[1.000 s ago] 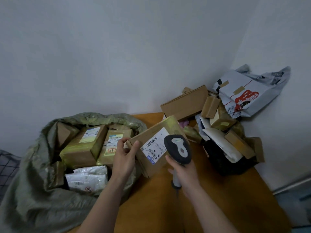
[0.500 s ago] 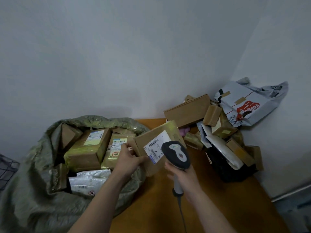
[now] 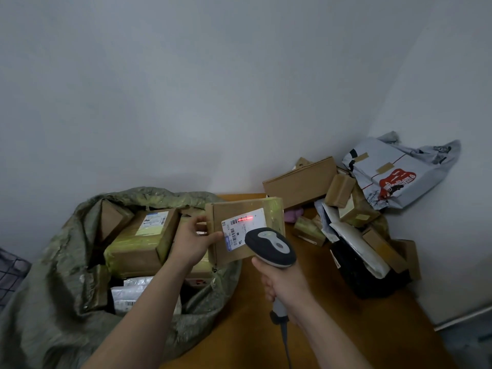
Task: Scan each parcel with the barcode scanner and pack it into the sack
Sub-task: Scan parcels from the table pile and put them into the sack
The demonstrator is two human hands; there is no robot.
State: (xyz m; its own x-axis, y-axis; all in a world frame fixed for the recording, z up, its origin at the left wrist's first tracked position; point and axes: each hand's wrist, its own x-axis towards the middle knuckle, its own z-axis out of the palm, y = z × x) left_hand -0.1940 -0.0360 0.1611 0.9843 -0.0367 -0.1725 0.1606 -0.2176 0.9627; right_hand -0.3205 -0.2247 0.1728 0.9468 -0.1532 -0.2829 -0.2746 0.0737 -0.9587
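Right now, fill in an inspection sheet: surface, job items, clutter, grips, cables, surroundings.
Surface: orange-brown table.
Job items: cardboard parcel, red scan line on its label; barcode scanner aimed at it; green sack alongside, holding packed boxes.
Clutter: pile of boxes and mailers at the table's far right.
Grips: left hand holds the parcel's left edge; right hand grips the scanner handle.
Cables: scanner cable hangs from the handle.
Surroundings: plain grey walls; dark mesh far left.
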